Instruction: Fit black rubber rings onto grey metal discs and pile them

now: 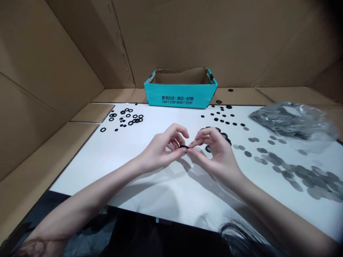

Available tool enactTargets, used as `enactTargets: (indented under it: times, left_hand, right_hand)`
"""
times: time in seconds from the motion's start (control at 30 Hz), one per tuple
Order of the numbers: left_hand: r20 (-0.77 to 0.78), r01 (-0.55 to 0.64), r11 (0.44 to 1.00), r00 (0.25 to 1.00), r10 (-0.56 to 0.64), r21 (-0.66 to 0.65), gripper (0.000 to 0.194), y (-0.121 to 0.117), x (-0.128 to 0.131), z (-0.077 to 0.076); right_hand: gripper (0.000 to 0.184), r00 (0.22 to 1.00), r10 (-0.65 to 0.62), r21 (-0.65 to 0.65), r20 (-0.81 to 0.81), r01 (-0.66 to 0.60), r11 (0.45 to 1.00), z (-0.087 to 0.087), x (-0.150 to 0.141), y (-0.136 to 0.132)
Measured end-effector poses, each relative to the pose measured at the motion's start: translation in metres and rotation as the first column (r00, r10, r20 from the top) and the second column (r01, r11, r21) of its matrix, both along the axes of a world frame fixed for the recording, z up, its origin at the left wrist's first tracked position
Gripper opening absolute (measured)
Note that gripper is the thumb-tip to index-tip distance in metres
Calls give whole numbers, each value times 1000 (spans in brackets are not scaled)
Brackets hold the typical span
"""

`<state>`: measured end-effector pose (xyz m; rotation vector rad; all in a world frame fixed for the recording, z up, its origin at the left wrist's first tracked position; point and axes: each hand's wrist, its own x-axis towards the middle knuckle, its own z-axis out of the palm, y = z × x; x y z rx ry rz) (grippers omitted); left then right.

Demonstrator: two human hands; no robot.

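Black rubber O-ring (183, 146) is being pinched between the fingertips of both hands, above the middle of the white tabletop (88, 160). The left hand (158, 150) is curled nearly closed, gripping one side of the ring, while the right hand (214, 151) is arched and closing on the other side. Only a small arc of the ring is showing, so the exact finger contact is hard to tell. The hold looks risky: the ring seems thin and springy, so uneven pressure could send it flicking across the surface. It could then be getting lost among the loose black rings (208, 149) lying just beside the right hand. A careless wrist or sleeve could also be sweeping the small black discs (222, 118) out of place or pushing them into the grey metal discs (308, 180) spreading toward the right edge. Another cluster of black O-rings (125, 117) is lying near the far left corner, and a clear plastic bag of grey discs (292, 121) is sitting at the far right corner. A teal cardboard tray (180, 97) is standing beyond the far edge, and brown cardboard walls (61, 57) are enclosing the work area.
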<state>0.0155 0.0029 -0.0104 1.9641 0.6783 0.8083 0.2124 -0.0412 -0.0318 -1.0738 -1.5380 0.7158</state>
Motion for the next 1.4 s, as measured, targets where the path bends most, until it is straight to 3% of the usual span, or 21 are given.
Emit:
enactTargets:
  times: [0.13, 0.27, 0.43, 0.63, 0.77, 0.93, 1.07, 1.17, 1.4]
  left_hand:
    - [-19, 63, 996, 998, -64, -61, 24, -1, -1, 5]
    - [-135, 122, 992, 983, -126, -34, 24, 0, -5, 11]
    - [-158, 68, 997, 986, -62, 32, 29, 2, -6, 6]
    - [-54, 20, 995, 998, -14, 103, 23, 0, -5, 2]
    - [-74, 29, 988, 997, -18, 154, 19, -1, -5, 1]
    - [-123, 41, 984, 992, -19, 176, 21, -3, -4, 6]
    - [-155, 120, 978, 983, -94, 169, 22, -4, -5, 15]
    - [-207, 155, 977, 971, -122, 149, 22, -2, -6, 18]
    - [-163, 66, 988, 986, -43, 142, 26, -1, -7, 8]
  right_hand:
    - [33, 997, -24, 12, -80, 25, 1000, -1, -4, -4]
    - [31, 999, -18, 28, -37, 19, 999, -5, -6, -7]
    - [25, 999, -6, 47, 50, 3, 999, -4, -2, -4]
    - [26, 999, -18, 16, 36, 17, 1000, -1, 0, -3]
    - [27, 1000, -3, -8, 28, 3, 1000, 0, 1, -2]
    - [31, 1000, 14, -33, 12, -14, 999, 1, 0, -3]
    - [31, 997, 22, 23, -76, -20, 1000, 1, -4, -5]
    - [29, 999, 41, 33, -24, -40, 999, 0, -4, -5]
    - [31, 998, 33, -27, 62, -31, 999, 0, 1, -3]
